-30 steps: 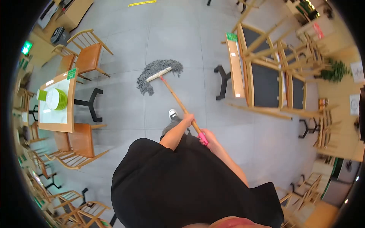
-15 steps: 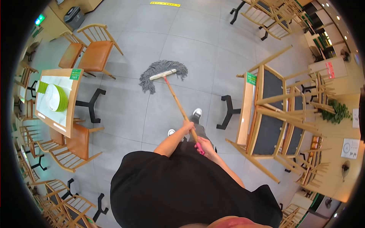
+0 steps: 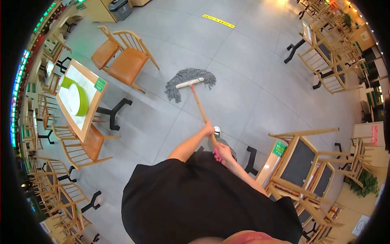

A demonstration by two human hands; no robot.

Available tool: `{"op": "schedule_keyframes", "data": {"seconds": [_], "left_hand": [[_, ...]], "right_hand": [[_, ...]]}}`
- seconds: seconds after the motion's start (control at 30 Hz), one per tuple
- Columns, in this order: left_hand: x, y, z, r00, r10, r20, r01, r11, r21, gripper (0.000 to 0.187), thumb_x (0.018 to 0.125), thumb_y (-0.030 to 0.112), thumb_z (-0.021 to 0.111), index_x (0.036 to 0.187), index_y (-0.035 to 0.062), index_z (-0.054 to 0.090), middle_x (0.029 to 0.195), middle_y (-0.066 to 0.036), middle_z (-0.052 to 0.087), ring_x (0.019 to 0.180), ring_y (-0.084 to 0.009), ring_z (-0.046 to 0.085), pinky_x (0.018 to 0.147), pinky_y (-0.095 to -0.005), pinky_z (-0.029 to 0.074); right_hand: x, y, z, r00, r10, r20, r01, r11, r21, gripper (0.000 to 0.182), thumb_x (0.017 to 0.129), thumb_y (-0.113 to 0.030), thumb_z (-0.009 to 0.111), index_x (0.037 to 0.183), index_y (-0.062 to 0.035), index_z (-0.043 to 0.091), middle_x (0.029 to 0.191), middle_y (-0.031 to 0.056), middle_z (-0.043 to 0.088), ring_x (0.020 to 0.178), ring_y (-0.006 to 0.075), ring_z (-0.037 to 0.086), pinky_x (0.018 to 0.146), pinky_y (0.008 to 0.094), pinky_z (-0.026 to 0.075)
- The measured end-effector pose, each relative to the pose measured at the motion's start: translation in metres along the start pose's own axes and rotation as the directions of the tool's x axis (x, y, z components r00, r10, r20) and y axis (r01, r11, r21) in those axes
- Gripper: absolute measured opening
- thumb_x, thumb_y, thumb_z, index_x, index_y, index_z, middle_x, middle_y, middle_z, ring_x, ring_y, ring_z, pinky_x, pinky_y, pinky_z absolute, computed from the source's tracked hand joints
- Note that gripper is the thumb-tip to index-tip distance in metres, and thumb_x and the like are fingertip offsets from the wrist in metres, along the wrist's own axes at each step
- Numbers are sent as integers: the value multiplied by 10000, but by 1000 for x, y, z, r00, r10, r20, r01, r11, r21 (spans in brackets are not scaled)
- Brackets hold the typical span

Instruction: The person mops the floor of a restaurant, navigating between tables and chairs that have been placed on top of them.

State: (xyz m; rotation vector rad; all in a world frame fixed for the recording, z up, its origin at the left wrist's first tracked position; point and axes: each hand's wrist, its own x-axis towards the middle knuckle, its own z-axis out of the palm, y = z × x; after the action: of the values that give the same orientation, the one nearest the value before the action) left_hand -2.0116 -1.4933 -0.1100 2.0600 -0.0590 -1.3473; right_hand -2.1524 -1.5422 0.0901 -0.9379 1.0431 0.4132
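A mop (image 3: 198, 103) with a wooden handle and a pink grip slants forward from my body. Its grey string head (image 3: 189, 75), fixed to a white bar, lies spread on the tiled floor. My left hand (image 3: 208, 128) is wrapped round the handle partway down. Closer to my body, my right hand (image 3: 224, 154) grips the pink upper end. One shoe (image 3: 217, 131) shows just beyond my hands.
At left, a table (image 3: 88, 129) bears stacked green-edged plates (image 3: 77, 100); brown-seated chairs (image 3: 128, 65) stand by it. At right, upturned chairs (image 3: 298, 162) rest on another table (image 3: 266, 167). A grey bin (image 3: 120, 9) and a yellow floor strip (image 3: 218, 21) are ahead.
The view has turned left and moved forward; the left table and chairs now appear further right, the right table lower. Both hands still hold the mop, whose head stays flat on the floor.
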Motion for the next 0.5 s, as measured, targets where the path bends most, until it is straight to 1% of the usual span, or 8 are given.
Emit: {"op": "schedule_keyframes", "data": {"seconds": [0.07, 0.13, 0.17, 0.27, 0.37, 0.47, 0.5], "left_hand": [[18, 50, -14, 997, -63, 37, 64, 998, -4, 741, 733, 111, 519, 1392, 130, 182, 1104, -249, 547, 930, -333, 586, 828, -425, 460], [45, 73, -21, 998, -20, -60, 17, 999, -45, 729, 726, 80, 494, 1388, 127, 191, 1010, -224, 562, 822, -303, 592, 715, -402, 469], [57, 79, -23, 994, -6, -109, -2, 998, -70, 725, 723, 64, 482, 1386, 126, 196, 963, -211, 570, 769, -287, 595, 659, -391, 474], [83, 81, -25, 970, 11, -242, -48, 988, -144, 715, 713, 17, 445, 1380, 122, 210, 822, -173, 594, 607, -242, 605, 489, -357, 489], [101, 109, -49, 947, 56, -316, -74, 996, -46, 699, 708, 52, 477, 1364, 98, 242, 846, -197, 610, 612, -239, 617, 567, -344, 503], [107, 149, -86, 970, -83, -229, 39, 981, -188, 651, 685, 111, 508, 1314, 97, 340, 1058, -236, 572, 979, -346, 572, 843, -382, 449], [109, 164, -100, 976, -81, -200, 46, 983, -177, 622, 693, 115, 510, 1297, 105, 362, 994, -219, 590, 877, -324, 594, 784, -372, 469]], "right_hand": [[15, -37, -13, 1000, -4, 25, 3, 999, 37, 305, 911, -226, 438, 1176, -89, 502, 628, 69, 503, 410, 146, 449, 334, 258, 343], [26, -73, -18, 999, 22, 27, -24, 997, 78, 300, 908, -226, 442, 1166, -85, 503, 632, 71, 503, 414, 146, 451, 337, 260, 343], [31, -88, -19, 999, 30, 37, -32, 998, 61, 301, 908, -227, 447, 1167, -82, 498, 636, 74, 503, 410, 147, 445, 340, 261, 340], [48, -129, -19, 997, 57, 61, -60, 997, 54, 324, 910, -230, 449, 1198, -85, 478, 637, 77, 505, 408, 150, 442, 344, 262, 343], [75, -165, -16, 995, 78, 66, -80, 996, 28, 336, 908, -233, 452, 1209, -85, 472, 640, 77, 507, 406, 148, 441, 339, 263, 342], [94, -204, -6, 995, 72, 69, -74, 997, 27, 346, 902, -224, 464, 1214, -76, 463, 657, 77, 520, 408, 137, 437, 340, 248, 343], [104, -218, -3, 995, 80, 56, -81, 997, 15, 347, 901, -225, 470, 1213, -75, 465, 661, 79, 525, 402, 137, 436, 336, 247, 342]]}}
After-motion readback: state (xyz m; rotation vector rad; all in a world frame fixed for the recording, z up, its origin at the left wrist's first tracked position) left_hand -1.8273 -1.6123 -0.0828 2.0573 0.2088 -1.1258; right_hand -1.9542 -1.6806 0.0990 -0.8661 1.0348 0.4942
